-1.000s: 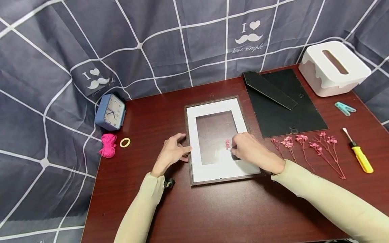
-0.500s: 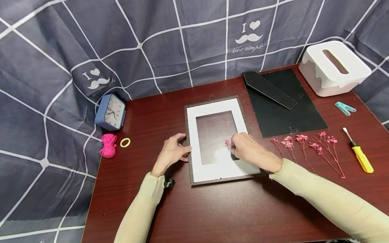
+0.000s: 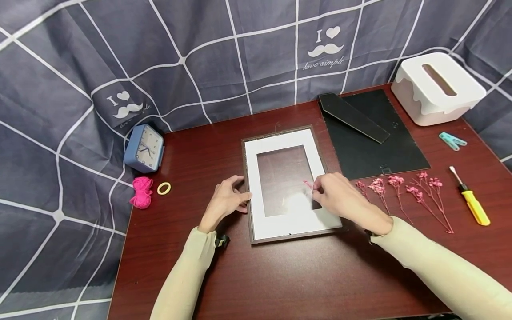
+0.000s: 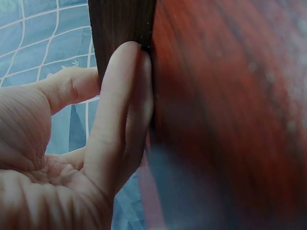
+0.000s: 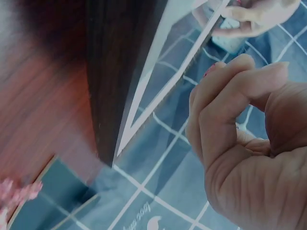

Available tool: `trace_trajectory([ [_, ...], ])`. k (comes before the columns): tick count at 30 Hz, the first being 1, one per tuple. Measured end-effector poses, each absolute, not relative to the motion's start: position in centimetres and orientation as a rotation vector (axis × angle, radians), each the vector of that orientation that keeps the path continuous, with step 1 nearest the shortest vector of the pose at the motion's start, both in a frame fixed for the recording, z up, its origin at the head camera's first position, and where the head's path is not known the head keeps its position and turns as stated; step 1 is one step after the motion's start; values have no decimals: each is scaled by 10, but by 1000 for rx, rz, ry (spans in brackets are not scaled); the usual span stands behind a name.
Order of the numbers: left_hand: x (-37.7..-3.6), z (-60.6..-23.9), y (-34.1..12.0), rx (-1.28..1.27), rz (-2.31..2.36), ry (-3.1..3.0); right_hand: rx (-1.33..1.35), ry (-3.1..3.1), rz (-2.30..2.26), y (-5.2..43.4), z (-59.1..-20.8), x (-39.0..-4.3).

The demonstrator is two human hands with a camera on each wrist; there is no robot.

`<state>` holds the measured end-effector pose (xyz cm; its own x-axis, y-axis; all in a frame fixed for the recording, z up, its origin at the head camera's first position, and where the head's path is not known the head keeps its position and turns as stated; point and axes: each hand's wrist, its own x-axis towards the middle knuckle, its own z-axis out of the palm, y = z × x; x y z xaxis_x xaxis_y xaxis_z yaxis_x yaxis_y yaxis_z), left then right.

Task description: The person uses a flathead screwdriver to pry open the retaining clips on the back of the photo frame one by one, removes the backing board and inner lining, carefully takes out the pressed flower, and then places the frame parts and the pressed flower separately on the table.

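Note:
A picture frame (image 3: 291,237) with a dark wooden edge and a white mat (image 3: 276,226) lies on the table, its window showing a glossy clear pane. My left hand (image 3: 226,200) holds the frame's left edge, thumb over the top and fingers against the outer side, as the left wrist view shows up close. Over the right side of the window, my right hand (image 3: 338,195) pinches a small pink dried flower sprig (image 3: 307,183) between thumb and forefinger. Most of its stem is hidden by the fingers. Further right lie several more pink dried flower sprigs (image 3: 418,194).
A black backing board (image 3: 360,155) with its stand leg (image 3: 352,118) lies behind right. Around it are a white tissue box (image 3: 436,89), a teal clip (image 3: 452,141) and a yellow screwdriver (image 3: 474,206). Blue clock (image 3: 145,148), pink yarn (image 3: 142,192) and yellow ring (image 3: 164,188) stand left.
My right hand has shifted slightly right and lifted a little with the sprig, whose flower end now points up and left. My left hand stays on the frame.

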<state>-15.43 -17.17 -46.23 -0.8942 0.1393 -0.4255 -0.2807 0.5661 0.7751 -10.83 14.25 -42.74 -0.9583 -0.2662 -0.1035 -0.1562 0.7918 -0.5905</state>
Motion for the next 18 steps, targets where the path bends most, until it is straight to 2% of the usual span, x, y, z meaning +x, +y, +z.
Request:
trace_trajectory([
  [10, -153, -463, -172, -94, 1283, 2359, -187, 2845, -937, 185, -422, -86],
  [18, -154, -465, -173, -90, 1287, 2363, -94, 2839, -893, 215, -432, -75],
])
